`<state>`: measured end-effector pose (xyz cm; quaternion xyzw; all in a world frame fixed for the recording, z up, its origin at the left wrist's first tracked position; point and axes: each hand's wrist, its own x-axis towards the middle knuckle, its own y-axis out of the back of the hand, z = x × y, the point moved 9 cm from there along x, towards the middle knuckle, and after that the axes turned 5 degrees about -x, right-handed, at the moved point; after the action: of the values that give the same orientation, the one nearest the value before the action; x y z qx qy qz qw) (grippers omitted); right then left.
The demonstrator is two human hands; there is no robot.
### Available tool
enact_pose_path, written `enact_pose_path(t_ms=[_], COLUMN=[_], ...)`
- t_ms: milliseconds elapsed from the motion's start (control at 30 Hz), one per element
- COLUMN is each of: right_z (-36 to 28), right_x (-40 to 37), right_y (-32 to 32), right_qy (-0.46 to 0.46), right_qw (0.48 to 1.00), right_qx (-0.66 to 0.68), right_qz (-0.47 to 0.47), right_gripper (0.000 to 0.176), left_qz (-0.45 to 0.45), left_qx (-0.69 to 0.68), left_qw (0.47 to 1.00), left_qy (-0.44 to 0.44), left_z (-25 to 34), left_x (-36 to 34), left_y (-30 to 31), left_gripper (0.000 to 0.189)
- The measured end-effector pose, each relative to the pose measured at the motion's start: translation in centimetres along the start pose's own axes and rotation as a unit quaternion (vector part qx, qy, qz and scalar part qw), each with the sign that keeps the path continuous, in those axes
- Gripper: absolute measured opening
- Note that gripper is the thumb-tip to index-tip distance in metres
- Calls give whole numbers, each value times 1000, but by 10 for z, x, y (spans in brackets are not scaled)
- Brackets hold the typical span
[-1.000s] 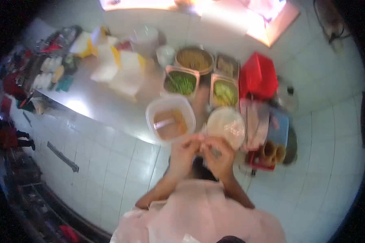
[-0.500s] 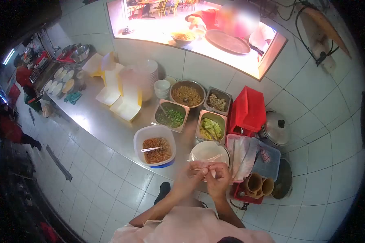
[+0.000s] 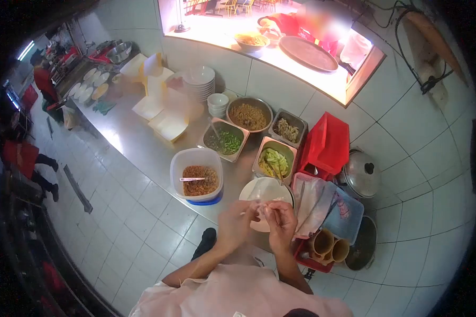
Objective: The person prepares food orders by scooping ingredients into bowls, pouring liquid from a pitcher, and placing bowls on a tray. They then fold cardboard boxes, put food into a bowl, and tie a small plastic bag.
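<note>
My left hand [image 3: 237, 221] and my right hand [image 3: 281, 219] meet over the near edge of a white plate [image 3: 262, 189] on the counter. The fingers of both are pinched on thin clear plastic [image 3: 257, 210], which looks like a small bag; most of it is hidden by the fingers. Left of the plate stands a clear tub [image 3: 181, 165] of reddish-brown crumbly food with a white-handled spoon [image 3: 194, 179]. Just beyond the plate is a metal pan of sliced green vegetable [image 3: 274, 161] with tongs in it.
Chopped green herbs [image 3: 225, 142], a bowl of brown minced food [image 3: 248, 117], stacked bowls [image 3: 200, 87] and open boxes [image 3: 166, 124] line the counter. At right are a red bin [image 3: 325, 142], a tray of plastic bags [image 3: 313, 203] and brown cups [image 3: 322, 243]. Other people stand far left and beyond the hatch.
The view has shifted slightly. My hands remain pinched together over the plate; the clear plastic that spread above the plate earlier now shows less.
</note>
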<state>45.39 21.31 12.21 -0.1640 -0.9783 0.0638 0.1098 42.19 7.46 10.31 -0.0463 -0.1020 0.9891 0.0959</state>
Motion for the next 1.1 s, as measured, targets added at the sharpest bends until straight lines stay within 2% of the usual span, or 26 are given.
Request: enact_pose_path(t_ms=[67, 133, 233, 267, 333, 367, 467, 567, 600, 667, 733, 767, 800, 833, 867, 933, 967, 1000, 1067, 1100], right_z=[2, 7, 10, 6, 7, -3, -5, -10, -12, -7, -2, 2, 7, 21, 21, 33, 33, 33, 30, 15], right_x=[-2, -3, -3, -1, 1, 5, 7, 9, 12, 21, 26, 29, 31, 32, 33, 34, 36, 38, 41, 45], right_y=[-1, 3, -11, -11, -20, -20, -18, -35, -41, -66, -85, -98, -111, -112, -117, -133, -140, -148, -158, -164], right_qy=[-1, -1, -18, -19, -48, -15, 1, 10, 18, 29, 33, 27, 21, -41, -38, -95, -90, -85, -76, -1], right_qw=[1000, 999, 998, 998, 976, 973, 979, 991, 995, 994, 992, 987, 978, 989, 990, 988, 989, 992, 995, 990], right_qx=[10, 20, -36, -39, -185, -210, -195, -136, -98, -108, -119, -151, -183, -112, -114, -68, -69, -55, -41, -127], right_qz=[17, 34, -57, -52, -108, -96, -57, 4, 30, 14, 2, -49, -100, -85, -74, -101, -91, -75, -49, -54], right_gripper=[15, 17, 18, 18, 16, 14, 12, 12, 12, 12, 11, 9, 8, 11, 11, 11, 11, 11, 12, 12], left_qz=[59, 89, 65, 60, 20, 14, -7, -16, -24, -24, -70, -84, -96, -131, -142, -198, -220, -230, -202, -209], left_qx=[-1, -20, 1, -1, 54, 51, 58, -16, -20, -109, -64, -182, -291, -335, -331, -417, -451, -446, -431, -429], left_qw=[998, 996, 996, 997, 990, 991, 990, 998, 997, 994, 995, 973, 923, 886, 885, 827, 813, 811, 841, 840], left_qy=[20, -14, -55, -52, -126, -126, -132, -62, -66, -3, -13, 111, 232, 291, 294, 321, 295, 300, 256, 258], left_z=[3, 2, 15, 16, 30, 31, 33, 24, 28, 21, 28, 23, 16, 14, 13, 7, 11, 10, 24, 23], left_x=[-4, -7, -10, -8, -6, -1, 14, 35, 40, 51, 66, 67, 66, 66, 69, 68, 74, 77, 90, 92], left_y=[11, 17, 18, 18, 13, 14, 19, 38, 43, 59, 81, 88, 92, 99, 108, 113, 116, 119, 133, 139], left_gripper=[21, 19, 15, 15, 14, 14, 18, 13, 13, 14, 15, 12, 14, 14, 14, 15, 20, 20, 23, 23])
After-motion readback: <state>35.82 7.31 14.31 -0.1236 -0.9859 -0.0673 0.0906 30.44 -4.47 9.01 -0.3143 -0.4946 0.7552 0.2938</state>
